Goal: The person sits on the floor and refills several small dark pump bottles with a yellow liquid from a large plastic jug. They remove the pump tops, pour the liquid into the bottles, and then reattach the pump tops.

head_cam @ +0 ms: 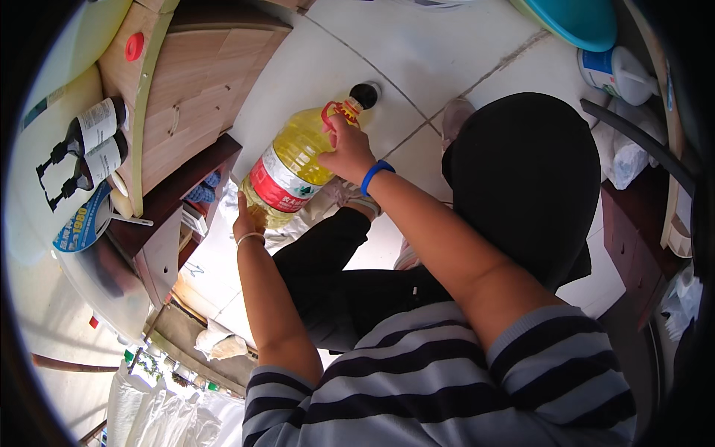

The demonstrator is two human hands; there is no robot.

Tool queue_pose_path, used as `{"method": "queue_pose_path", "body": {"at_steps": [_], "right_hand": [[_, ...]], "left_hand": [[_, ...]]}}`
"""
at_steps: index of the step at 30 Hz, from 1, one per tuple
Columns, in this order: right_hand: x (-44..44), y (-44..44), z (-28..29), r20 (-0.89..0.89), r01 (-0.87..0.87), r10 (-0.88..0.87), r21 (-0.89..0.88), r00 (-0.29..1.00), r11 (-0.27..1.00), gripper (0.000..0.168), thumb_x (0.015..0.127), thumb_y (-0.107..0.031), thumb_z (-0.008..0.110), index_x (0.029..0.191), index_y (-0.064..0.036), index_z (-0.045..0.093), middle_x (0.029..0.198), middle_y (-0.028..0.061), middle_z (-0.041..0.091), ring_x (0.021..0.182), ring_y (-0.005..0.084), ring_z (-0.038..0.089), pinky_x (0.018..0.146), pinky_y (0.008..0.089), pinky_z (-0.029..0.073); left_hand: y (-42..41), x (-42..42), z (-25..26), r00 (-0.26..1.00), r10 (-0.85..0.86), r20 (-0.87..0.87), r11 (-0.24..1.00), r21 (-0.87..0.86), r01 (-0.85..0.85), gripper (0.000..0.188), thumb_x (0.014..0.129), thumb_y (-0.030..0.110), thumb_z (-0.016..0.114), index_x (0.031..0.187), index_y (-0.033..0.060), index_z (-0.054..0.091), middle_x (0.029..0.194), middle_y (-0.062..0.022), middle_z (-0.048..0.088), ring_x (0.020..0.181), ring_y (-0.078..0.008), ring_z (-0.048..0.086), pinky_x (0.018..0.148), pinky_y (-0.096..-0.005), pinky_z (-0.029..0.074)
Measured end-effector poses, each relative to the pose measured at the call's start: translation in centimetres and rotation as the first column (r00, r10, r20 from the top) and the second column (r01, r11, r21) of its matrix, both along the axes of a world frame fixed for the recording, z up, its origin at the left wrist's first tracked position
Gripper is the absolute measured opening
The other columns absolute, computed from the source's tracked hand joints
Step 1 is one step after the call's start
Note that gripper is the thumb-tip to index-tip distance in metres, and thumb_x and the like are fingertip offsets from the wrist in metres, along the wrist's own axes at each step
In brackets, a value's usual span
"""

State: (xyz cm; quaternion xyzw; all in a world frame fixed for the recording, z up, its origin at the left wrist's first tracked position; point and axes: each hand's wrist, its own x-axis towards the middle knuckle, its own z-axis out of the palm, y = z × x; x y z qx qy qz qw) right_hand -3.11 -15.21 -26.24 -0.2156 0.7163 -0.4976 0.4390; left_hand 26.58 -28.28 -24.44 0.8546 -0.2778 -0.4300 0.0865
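Observation:
A large clear plastic jug of yellow liquid (pixel 290 156) lies tilted in front of me, with a red and white label around its middle. My right hand (pixel 349 146), a blue band at its wrist, grips the red handle (pixel 334 109) at the jug's neck. Under the lower end, my left hand (pixel 247 219) supports the base, its fingers partly hidden behind the plastic. The jug's neck points at a small round dark-mouthed container (pixel 366 95) on the tiled floor; whether they touch or liquid flows, I cannot tell.
Left stands a wooden cabinet (pixel 190 84) with pump bottles (pixel 95 125) and a red cap (pixel 134 47) on its top. My bent knee (pixel 525 184) is close at the right. Beyond it are a white jug (pixel 631 75), a teal basin (pixel 581 19) and plastic bags (pixel 634 151).

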Motion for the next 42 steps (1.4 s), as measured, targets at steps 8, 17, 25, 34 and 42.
{"method": "queue_pose_path", "body": {"at_steps": [8,17,25,34,42], "right_hand": [[0.1,0.0,0.2,0.041,-0.015,0.015,0.006,0.999,1.000,0.044,0.064,-0.012,0.073,0.101,-0.008,0.051,0.071,0.0051,0.052,0.065,0.0216,0.056,0.061,0.0345,0.047],[-0.2,0.0,0.0,0.030,-0.023,0.022,0.017,0.999,1.000,0.044,0.064,-0.011,0.072,0.102,-0.008,0.050,0.071,0.0056,0.052,0.066,0.0218,0.056,0.062,0.0346,0.047],[-0.1,0.0,0.0,0.045,-0.008,0.007,0.013,0.999,1.000,0.046,0.063,-0.012,0.072,0.103,-0.007,0.050,0.073,0.0057,0.052,0.067,0.0219,0.056,0.064,0.0345,0.047],[-0.1,0.0,0.2,0.034,-0.023,0.023,0.006,0.999,1.000,0.044,0.063,-0.012,0.072,0.101,-0.007,0.050,0.072,0.0061,0.053,0.067,0.0236,0.057,0.063,0.0356,0.047],[-0.1,-0.1,0.7,0.001,-0.036,0.036,-0.001,0.999,0.999,0.048,0.059,-0.015,0.074,0.101,-0.007,0.052,0.073,0.0071,0.059,0.073,0.0279,0.063,0.068,0.0386,0.048]], "left_hand": [[-0.1,0.4,-0.1,0.999,0.028,-0.034,0.999,-0.030,-0.029,0.073,0.071,0.069,0.071,0.089,-0.0025,0.067,0.074,-0.0063,0.063,0.052,-0.0150,0.055,0.044,-0.0268,0.040],[0.1,-1.4,0.9,1.000,-0.017,0.009,0.998,-0.068,0.017,0.074,0.072,0.070,0.069,0.087,-0.0024,0.067,0.073,-0.0066,0.063,0.051,-0.0147,0.053,0.043,-0.0271,0.039],[-0.1,-0.4,0.6,1.000,0.003,-0.001,0.999,-0.052,-0.003,0.072,0.072,0.068,0.070,0.085,-0.0019,0.067,0.070,-0.0054,0.061,0.049,-0.0141,0.052,0.043,-0.0267,0.038],[0.4,-2.3,2.3,1.000,0.012,0.007,0.994,-0.108,-0.011,0.069,0.071,0.067,0.072,0.084,0.0000,0.066,0.069,-0.0048,0.061,0.049,-0.0135,0.052,0.043,-0.0260,0.038],[-0.4,-0.7,2.0,0.995,-0.004,-0.102,0.995,-0.104,-0.007,0.063,0.074,0.064,0.072,0.082,0.0020,0.064,0.068,-0.0039,0.059,0.049,-0.0136,0.051,0.043,-0.0254,0.038]]}}
